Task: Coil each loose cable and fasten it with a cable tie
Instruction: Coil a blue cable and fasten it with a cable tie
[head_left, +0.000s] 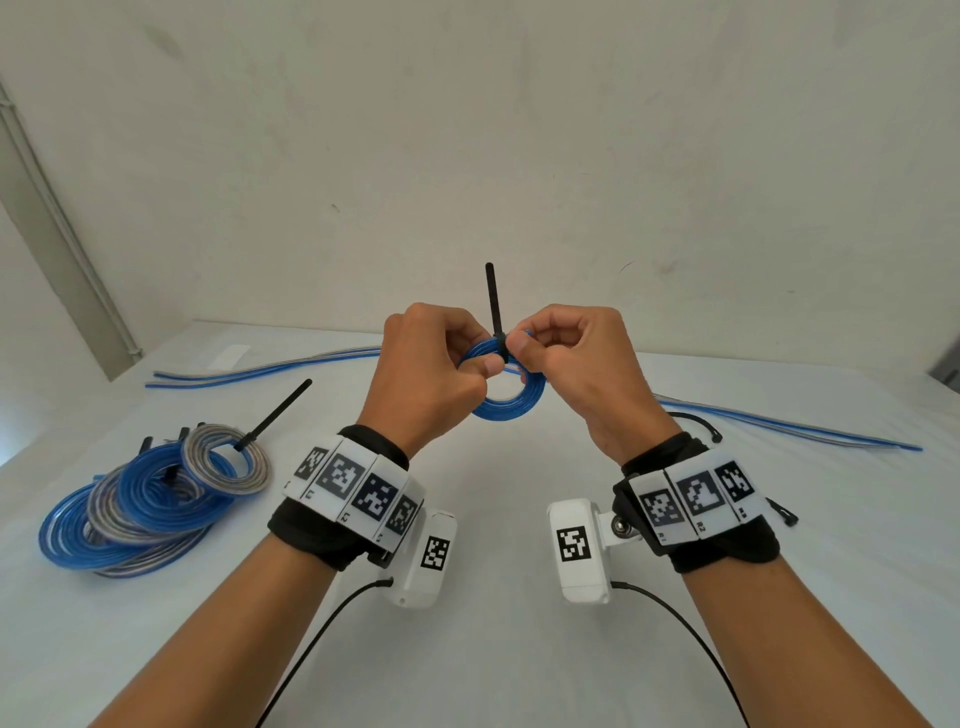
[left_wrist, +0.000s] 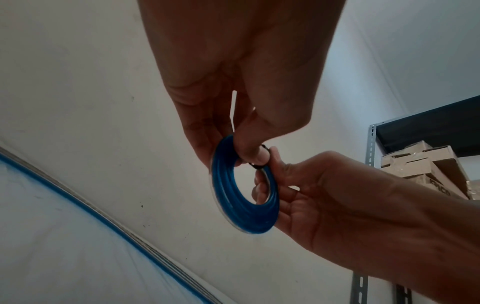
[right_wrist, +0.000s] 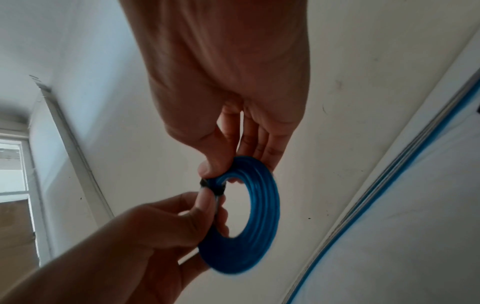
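Both hands hold a small blue cable coil (head_left: 511, 402) up over the white table. A black cable tie (head_left: 493, 306) is looped round the top of the coil, and its tail stands straight up, free. My left hand (head_left: 485, 364) pinches the coil just left of the tie's head, thumb on the near side. My right hand (head_left: 522, 345) pinches it just right of the head. From the left wrist, the left hand (left_wrist: 228, 148) grips the coil (left_wrist: 221, 185) beside the tie (left_wrist: 259, 165). From the right wrist, the right hand (right_wrist: 233, 164) grips the coil (right_wrist: 262, 205) by the tie (right_wrist: 210, 185).
A pile of tied blue and grey coils (head_left: 150, 504) lies at the left of the table, with black tie tails (head_left: 275, 415) sticking out. Loose straight cables (head_left: 260, 366) run along the far side and off to the right (head_left: 779, 431). A metal shelf with cardboard boxes (left_wrist: 426, 164) stands to the right.
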